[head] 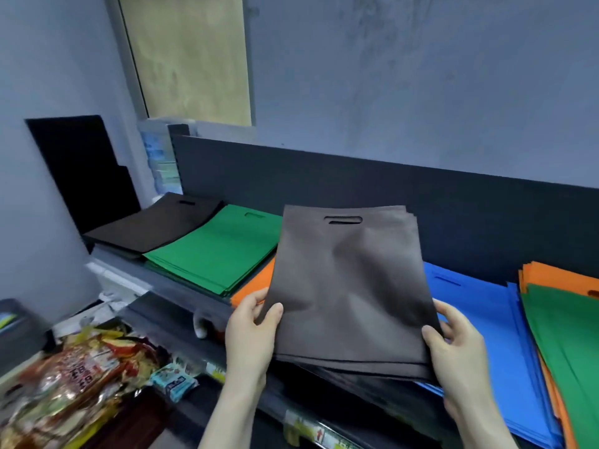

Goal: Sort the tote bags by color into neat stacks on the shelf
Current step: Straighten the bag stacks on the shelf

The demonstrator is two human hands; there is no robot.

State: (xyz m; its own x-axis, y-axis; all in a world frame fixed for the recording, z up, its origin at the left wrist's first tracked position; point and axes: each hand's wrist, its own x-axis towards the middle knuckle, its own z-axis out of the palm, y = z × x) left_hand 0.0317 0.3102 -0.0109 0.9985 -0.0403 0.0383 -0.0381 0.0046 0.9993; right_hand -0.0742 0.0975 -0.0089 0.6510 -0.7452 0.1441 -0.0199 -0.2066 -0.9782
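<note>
Two hands hold a bundle of dark brown tote bags (pixel 350 286) above the shelf (pixel 181 288), and from my remote seat I see both closed on its lower corners. My left hand (pixel 251 332) is clamped on the bottom left corner, thumb on top and fingers behind the fabric. My right hand (pixel 455 341) grips the bottom right corner the same way, thumb pressed on the upper face. The bundle is several bags thick; their edges fan slightly at the top right and along the bottom. It tilts up away from me, its cut-out handle slot (pixel 343 220) at the far end.

On the shelf to the left lies a brown stack (pixel 155 226), flat, near the shelf's left end. Just beside it, touching or slightly overlapping its right edge, is a green stack (pixel 214 247). An orange bag (pixel 254 288) shows between the green stack and the held bundle, mostly hidden behind it. To the right a blue stack (pixel 486 319) lies flat, partly under the bundle. Farther right is a mixed pile, with green bags (pixel 570 338) lying over orange bags (pixel 551 273).

A dark back panel (pixel 324 176) runs behind the shelf. Below left, on a lower level, sit packaged snacks (pixel 74 367) and a small light blue packet (pixel 173 382).
</note>
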